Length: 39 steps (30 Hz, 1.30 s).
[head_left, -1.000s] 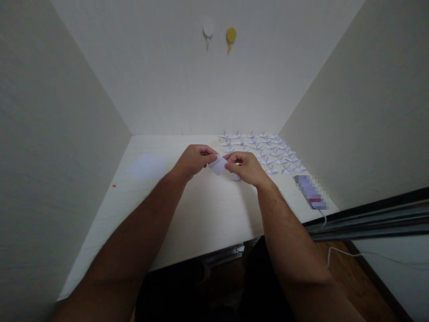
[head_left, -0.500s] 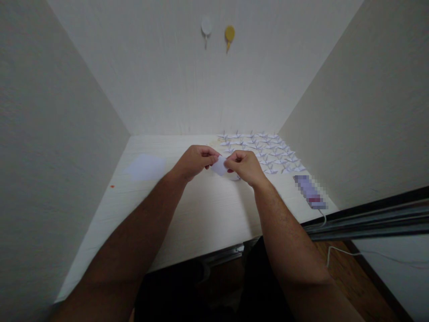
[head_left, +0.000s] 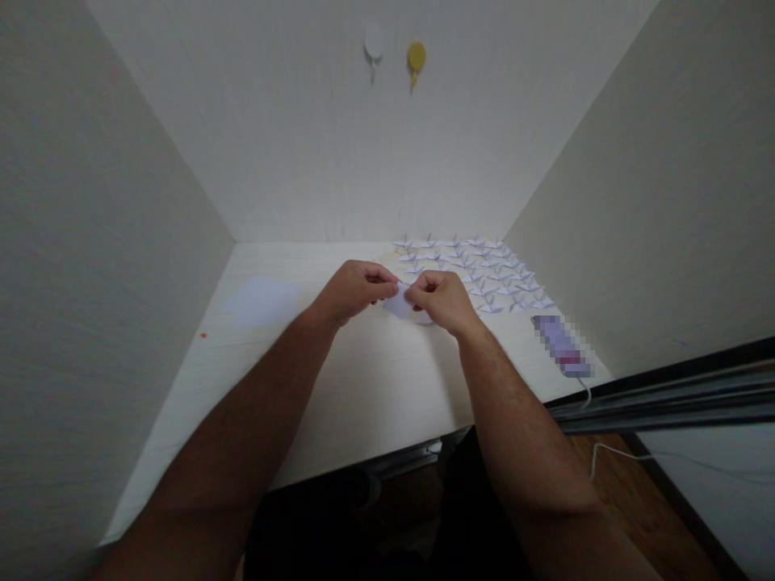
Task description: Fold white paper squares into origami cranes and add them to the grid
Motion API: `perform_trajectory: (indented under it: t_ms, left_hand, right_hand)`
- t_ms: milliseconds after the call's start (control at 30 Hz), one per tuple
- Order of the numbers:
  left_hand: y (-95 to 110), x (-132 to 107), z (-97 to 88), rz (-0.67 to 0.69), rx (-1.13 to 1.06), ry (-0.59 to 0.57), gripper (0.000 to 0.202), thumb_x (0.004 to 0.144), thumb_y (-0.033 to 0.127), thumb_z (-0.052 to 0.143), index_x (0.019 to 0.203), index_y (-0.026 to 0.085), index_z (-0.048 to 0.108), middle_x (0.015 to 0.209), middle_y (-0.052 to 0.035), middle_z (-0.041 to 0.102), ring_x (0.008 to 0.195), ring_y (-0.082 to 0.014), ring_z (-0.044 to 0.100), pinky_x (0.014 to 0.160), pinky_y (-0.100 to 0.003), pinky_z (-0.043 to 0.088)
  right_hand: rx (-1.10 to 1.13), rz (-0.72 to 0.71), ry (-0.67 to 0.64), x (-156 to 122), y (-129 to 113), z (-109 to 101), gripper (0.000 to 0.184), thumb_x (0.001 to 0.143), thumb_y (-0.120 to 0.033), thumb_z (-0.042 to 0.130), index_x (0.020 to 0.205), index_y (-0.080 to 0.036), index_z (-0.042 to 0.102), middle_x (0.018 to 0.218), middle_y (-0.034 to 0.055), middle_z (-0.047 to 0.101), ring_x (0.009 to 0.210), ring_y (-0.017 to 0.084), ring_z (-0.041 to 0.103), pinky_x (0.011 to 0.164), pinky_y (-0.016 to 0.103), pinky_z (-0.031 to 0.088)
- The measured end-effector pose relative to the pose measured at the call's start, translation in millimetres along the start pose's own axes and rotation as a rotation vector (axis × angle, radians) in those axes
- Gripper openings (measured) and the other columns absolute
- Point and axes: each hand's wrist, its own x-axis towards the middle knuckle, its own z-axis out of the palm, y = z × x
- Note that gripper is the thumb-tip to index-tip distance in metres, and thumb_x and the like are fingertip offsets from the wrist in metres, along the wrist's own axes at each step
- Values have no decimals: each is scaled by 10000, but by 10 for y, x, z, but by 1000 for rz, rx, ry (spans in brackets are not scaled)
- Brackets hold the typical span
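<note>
A small piece of white paper (head_left: 398,306) is held up between my two hands over the middle of the table. My left hand (head_left: 358,292) pinches its upper left edge between thumb and fingers. From the other side, my right hand (head_left: 443,300) pinches the same paper near its upper right, hiding part of it. Just beyond my right hand, rows of folded white paper cranes (head_left: 478,270) stand at the table's back right. Sheets of white paper (head_left: 261,301) lie flat to the left of my left hand.
The pale table (head_left: 369,387) meets walls at the back, left and right. A phone (head_left: 563,347), blurred out, lies at the right edge with a white cable (head_left: 587,395). A small orange bit (head_left: 203,335) lies at left. Two hooks, white (head_left: 374,44) and yellow (head_left: 416,58), hang on the wall.
My left thumb has shifted slightly right along the paper's top edge, closer to my right fingers. The paper tilts a little differently. Both hands keep their pinch.
</note>
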Motion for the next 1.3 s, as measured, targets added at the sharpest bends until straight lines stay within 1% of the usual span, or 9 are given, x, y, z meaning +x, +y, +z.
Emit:
perform_trajectory:
  t_ms: [167,300,433,867,1033,1167,1300]
  left_hand:
    - [1,3,6,17,31,9,112,643,245,711,699,153,741,542,-3,611,499,-101,485,482,-227,349]
    - [-49,21,-6,36,57,4,123,673,259,694,722,159,747,555,-3,614,506,-101,488,483,-224,353]
    - [-88,39,-13,41,43,0,129,672,272,703,723,161,747,568,-9,624,520,-108,504,491,-229,370]
    - [-67,40,1,48,52,13,120,673,268,696,690,156,737,524,6,590,499,-104,491,494,-234,362]
    - [-30,31,28,55,103,104,113,661,254,678,647,149,718,527,12,593,507,-104,486,503,-237,352]
    - [0,27,39,67,166,195,106,654,247,675,646,150,718,555,8,617,530,-107,495,516,-239,359]
    - [18,25,49,84,165,228,111,661,250,674,658,149,720,563,5,626,529,-106,496,519,-240,367]
  right_hand:
    - [-17,-16,15,7,9,5,131,682,-278,629,612,-170,602,532,-17,573,488,92,463,453,221,307]
    - [-19,-13,11,14,17,6,124,682,-276,626,620,-171,604,541,-15,582,492,98,477,465,225,330]
    - [-9,-17,16,19,31,9,120,683,-274,628,625,-170,612,543,-15,581,495,99,478,472,228,343]
    - [8,-17,21,11,16,12,140,691,-283,646,618,-169,609,540,-18,573,487,94,465,468,225,335]
    - [-40,-43,14,12,20,26,199,720,-344,645,637,-166,609,549,-17,567,503,96,467,470,222,318]
    - [-135,-96,50,10,22,50,254,746,-387,641,624,-169,596,557,-20,563,527,96,470,505,227,330]
    - [-202,-112,82,-6,-22,49,252,754,-385,643,621,-176,598,549,-25,566,521,96,477,516,235,336]
